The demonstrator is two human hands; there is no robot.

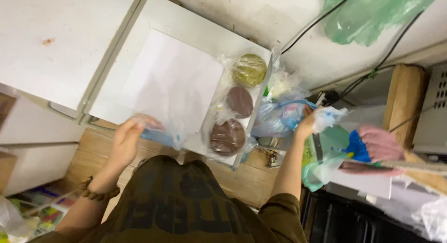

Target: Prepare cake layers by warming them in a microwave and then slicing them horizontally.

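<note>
Two hands are working at a white box (139, 84): the left hand (126, 141) is pinching a clear plastic wrapper (163, 136) at its near edge. Three wrapped round cakes (240, 102) are lying just right of it in a near-to-far row, while the right hand (307, 124) is gripping a blue-and-clear plastic bag (279, 115) further right.

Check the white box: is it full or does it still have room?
Partly filled. The white box holds three wrapped round cakes in one row along its right side; the rest shows only a white sheet.
</note>
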